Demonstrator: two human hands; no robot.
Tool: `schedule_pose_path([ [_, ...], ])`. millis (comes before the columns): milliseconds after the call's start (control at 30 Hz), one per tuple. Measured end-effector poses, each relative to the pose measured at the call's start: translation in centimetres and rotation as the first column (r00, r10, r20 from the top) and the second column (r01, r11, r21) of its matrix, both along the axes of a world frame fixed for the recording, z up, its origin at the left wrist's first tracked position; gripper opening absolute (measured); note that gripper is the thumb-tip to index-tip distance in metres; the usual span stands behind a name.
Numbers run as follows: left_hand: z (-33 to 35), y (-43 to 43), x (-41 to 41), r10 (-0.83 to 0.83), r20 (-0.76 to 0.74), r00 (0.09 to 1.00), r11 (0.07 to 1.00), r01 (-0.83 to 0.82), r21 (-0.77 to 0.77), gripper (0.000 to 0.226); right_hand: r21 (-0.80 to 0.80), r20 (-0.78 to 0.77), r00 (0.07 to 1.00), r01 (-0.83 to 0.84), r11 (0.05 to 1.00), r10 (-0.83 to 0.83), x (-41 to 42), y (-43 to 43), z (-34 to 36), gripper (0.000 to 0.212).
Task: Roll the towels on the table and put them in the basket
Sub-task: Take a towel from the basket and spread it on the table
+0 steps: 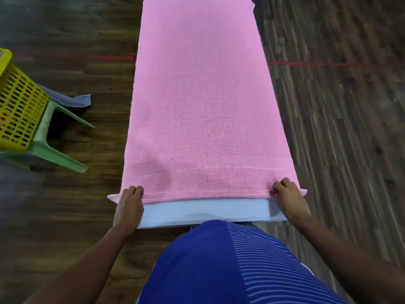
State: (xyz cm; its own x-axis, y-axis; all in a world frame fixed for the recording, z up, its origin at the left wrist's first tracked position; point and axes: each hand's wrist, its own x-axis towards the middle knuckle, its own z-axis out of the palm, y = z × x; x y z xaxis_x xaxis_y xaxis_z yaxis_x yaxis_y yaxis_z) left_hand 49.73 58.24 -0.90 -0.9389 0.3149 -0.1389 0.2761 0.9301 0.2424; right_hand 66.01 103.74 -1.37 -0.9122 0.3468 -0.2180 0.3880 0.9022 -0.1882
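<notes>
Towel: the long pink terry-cloth towel [201,106] is lying flat along the narrow pale blue-grey tabletop [208,212]. It runs from the near end to the far end, and a bare strip of table shows at the near edge.
Left hand: my left hand [129,205] is on the near left corner, fingers curled tight over the hem and bunching it a little. I can't see the thumb from here.
Right hand: my right hand [289,198] is doing the same on the near right corner, knuckles up and fingers curled in on the hem.
Corners: a little tip of towel pokes out past each hand, left and right.
Basket: the yellow perforated plastic basket [19,106] is way off at the left, sitting on a light green plastic chair [50,148], well apart from the table.
Other stuff: there's a grey-blue cloth [72,99] just behind the chair, a dark wood plank floor [339,128] with a thin red line [317,64] across it, and my blue striped shirt [197,264] at the near edge.
</notes>
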Motion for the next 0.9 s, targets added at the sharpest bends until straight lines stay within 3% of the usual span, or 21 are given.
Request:
schedule_pose_path([
  [133,-0.6,-1.1,1.1,-0.082,0.013,0.997,0.996,0.081,0.041,0.044,0.002,-0.067,0.995,-0.075,0.997,0.075,1.5,-1.0,-0.6,0.030],
  [333,-0.1,-1.5,0.4,-0.079,-0.006,0.997,0.996,0.079,0.045,0.030,-0.003,-0.144,0.989,-0.020,1.000,0.019,1.3,-1.1,0.2,0.021],
  [467,0.8,-1.5,-0.2,-0.084,-0.019,0.996,0.995,0.085,0.059,0.015,0.013,-0.077,0.996,-0.036,0.999,0.037,0.4,-0.2,0.5,0.015],
  [567,1.1,-2.4,0.2,-0.178,0.002,0.984,0.983,0.178,-0.045,0.036,0.033,0.015,0.996,-0.087,0.996,0.086,0.7,0.5,0.2,0.013],
  [667,0.8,-2.1,-0.4,-0.081,0.049,0.996,0.994,0.085,-0.076,0.036,0.024,0.075,0.996,-0.039,0.999,0.037,0.0,0.2,0.5,0.032],
  [767,1.0,-0.8,-1.1,0.066,0.063,0.996,0.995,-0.061,-0.074,0.026,0.036,0.033,0.998,0.056,0.998,-0.058,-1.0,-0.2,0.9,0.011],
  [900,0.7,0.0,-0.9,0.126,-0.051,0.991,0.990,-0.122,0.066,0.015,-0.087,-0.028,0.995,0.092,0.992,-0.095,-0.9,-0.5,0.7,0.011],
])
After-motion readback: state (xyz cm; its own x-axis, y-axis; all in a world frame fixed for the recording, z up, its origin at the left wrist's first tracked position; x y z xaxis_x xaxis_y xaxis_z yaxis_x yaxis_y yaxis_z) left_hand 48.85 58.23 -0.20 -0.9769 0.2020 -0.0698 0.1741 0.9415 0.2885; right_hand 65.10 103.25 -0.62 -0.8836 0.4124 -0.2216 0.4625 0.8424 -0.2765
